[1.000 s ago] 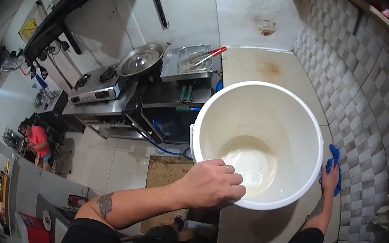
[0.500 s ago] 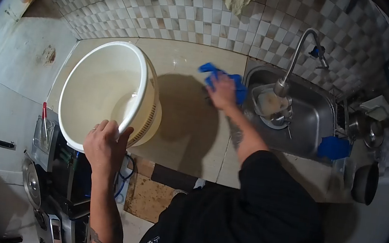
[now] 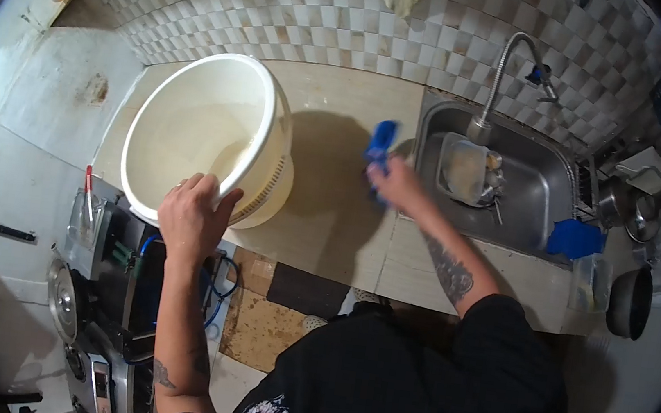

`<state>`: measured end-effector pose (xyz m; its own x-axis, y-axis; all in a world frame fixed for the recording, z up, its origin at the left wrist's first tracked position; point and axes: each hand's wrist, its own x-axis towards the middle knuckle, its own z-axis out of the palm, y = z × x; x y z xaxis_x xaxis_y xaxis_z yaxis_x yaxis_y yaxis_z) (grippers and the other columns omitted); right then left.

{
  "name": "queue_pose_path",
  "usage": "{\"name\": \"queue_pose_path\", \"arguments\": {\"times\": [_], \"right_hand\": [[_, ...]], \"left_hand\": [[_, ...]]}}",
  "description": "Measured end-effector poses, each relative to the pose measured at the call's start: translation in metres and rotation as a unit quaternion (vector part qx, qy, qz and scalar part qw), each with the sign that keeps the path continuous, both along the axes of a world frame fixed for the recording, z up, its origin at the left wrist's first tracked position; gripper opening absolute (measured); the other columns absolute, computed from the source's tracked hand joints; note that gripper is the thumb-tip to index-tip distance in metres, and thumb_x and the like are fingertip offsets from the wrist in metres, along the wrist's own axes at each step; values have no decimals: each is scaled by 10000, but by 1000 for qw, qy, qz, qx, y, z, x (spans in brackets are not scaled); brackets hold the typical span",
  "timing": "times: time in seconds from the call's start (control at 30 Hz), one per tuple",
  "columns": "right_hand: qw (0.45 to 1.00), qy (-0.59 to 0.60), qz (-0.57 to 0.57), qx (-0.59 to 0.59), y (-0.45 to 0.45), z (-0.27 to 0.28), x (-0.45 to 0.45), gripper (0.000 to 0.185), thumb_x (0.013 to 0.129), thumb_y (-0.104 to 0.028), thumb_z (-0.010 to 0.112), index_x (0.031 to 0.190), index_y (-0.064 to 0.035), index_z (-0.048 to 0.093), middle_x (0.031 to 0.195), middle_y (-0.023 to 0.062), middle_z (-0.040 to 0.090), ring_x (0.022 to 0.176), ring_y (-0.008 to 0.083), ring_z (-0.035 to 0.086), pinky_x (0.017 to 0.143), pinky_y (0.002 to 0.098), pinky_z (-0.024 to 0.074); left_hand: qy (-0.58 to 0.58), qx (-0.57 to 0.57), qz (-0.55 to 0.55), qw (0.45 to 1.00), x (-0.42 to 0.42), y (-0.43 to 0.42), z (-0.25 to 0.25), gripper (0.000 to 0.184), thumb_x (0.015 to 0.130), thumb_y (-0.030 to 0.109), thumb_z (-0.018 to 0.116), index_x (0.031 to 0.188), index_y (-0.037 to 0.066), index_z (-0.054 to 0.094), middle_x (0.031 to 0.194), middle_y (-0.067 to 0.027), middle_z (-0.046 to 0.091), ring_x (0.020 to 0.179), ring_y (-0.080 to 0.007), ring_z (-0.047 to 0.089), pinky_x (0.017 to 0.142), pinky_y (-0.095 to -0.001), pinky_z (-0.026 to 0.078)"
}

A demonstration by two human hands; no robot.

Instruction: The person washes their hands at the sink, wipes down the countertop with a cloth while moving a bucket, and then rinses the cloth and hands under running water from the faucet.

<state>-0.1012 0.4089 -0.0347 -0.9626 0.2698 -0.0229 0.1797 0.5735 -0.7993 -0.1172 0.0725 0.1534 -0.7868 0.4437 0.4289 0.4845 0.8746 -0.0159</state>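
A large cream plastic tub [image 3: 193, 115] with a white rim stands tilted on the counter. My left hand [image 3: 196, 215] grips its near rim, with the thumb on the outside and the fingers over the edge. A blue cloth [image 3: 383, 137] is bunched in my right hand [image 3: 399, 184], just above or on the counter left of the sink; I cannot tell whether it touches. Motion blurs this hand slightly.
To the right is a steel sink [image 3: 534, 198] with a plastic container [image 3: 462, 170] and dishes under a flexible faucet [image 3: 500, 70]. Another blue cloth [image 3: 576, 238] lies on the sink's edge near a dark pot [image 3: 628, 301]. A stove [image 3: 91, 375] stands lower left.
My right hand has drawn the blue cloth toward the sink and slightly nearer to me. The left hand stays on the tub's rim. The whole view has shifted a little.
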Motion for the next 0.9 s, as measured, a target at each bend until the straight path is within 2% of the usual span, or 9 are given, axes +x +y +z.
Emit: {"name": "queue_pose_path", "arguments": {"times": [0.07,0.13,0.43,0.53,0.6,0.67,0.7,0.73,0.9], "right_hand": [[966,92,198,140,-63,-37,3,512,902,-442,577,1265,-83,612,1318,214,545,1218,352,532,1028,473,415],[896,180,242,325,-106,-76,-2,518,919,-387,549,1335,-78,559,1362,213,507,1312,360,424,1133,500,285],[925,140,45,351,30,-64,-197,457,924,-359,497,1239,-49,614,1371,204,509,1301,378,436,1095,539,303],[909,92,-84,399,133,-93,-202,449,953,-359,476,1292,-88,588,1479,162,418,1329,348,413,1129,501,281],[923,118,-22,365,197,-101,-170,447,969,-352,476,1337,-110,545,1456,175,438,1327,320,414,1117,481,297],[888,119,-141,421,239,-127,-131,374,931,-238,500,1251,-64,584,1285,212,530,1196,376,507,1040,450,383],[950,171,-184,184,278,-162,-119,358,917,-199,505,1228,-43,589,1257,214,529,1185,373,511,998,447,412],[951,216,-213,-64,310,-185,-117,342,903,-160,511,1205,-21,595,1228,216,528,1174,370,515,956,445,442],[976,147,-132,-94,362,-136,-111,313,908,-140,498,1165,9,596,1104,177,613,1016,344,595,832,419,491]], "left_hand": [[-6,3,7,1000,-1,1,2,378,762,342,768,698,54,531,730,-102,599,706,-327,609,643,-426,468],[-3,14,6,1000,2,7,7,382,763,350,767,699,54,534,731,-101,599,712,-324,611,647,-424,471],[10,-25,27,999,-5,16,1,467,707,335,807,617,60,441,630,-107,505,602,-322,538,558,-413,404],[-9,-21,36,999,-8,17,0,481,689,307,823,607,56,422,614,-107,482,575,-318,511,541,-410,380],[-24,-29,43,998,-9,19,1,485,678,284,831,604,51,411,605,-107,466,565,-313,496,530,-405,360],[-25,-21,45,998,-9,21,1,492,677,288,830,606,49,407,600,-106,461,559,-315,487,531,-402,359],[-22,-20,47,998,-10,24,1,481,681,293,828,611,51,418,606,-109,466,574,-320,502,537,-414,367],[-20,-18,48,999,-13,28,1,481,681,293,828,611,51,418,606,-109,466,574,-320,502,537,-414,367],[-21,-20,-8,1000,-26,44,5,413,719,312,802,637,63,482,659,-107,540,647,-330,570,580,-439,437]]}}
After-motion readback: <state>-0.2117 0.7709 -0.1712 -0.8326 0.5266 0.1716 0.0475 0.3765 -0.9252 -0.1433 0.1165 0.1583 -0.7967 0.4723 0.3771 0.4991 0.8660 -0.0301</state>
